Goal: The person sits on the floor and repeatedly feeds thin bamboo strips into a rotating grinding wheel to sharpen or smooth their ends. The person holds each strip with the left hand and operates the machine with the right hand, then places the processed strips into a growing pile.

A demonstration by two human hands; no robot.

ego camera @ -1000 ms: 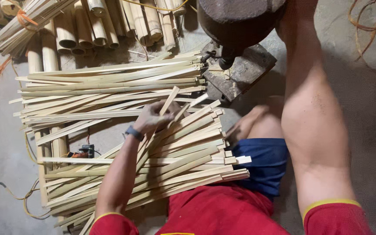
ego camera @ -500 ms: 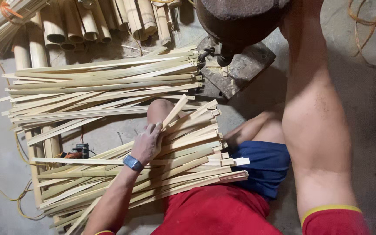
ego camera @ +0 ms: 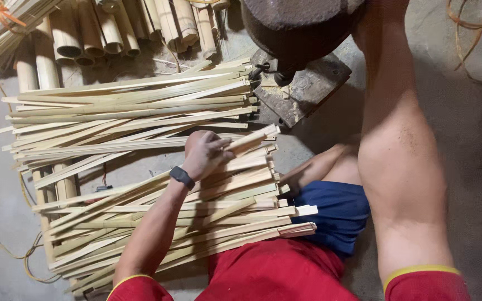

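left hand (ego camera: 205, 153) closed on one bamboo strip (ego camera: 252, 139) atop near pile (ego camera: 196, 223); far pile (ego camera: 129, 111) untouched; right hand hidden

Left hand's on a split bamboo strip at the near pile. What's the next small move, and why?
Probably lift that bamboo strip clear and draw it toward the dark machine. The left hand is closed around it, and its far end already rides tilted above the near pile. The right hand is out of view, its arm reaching up to the machine.
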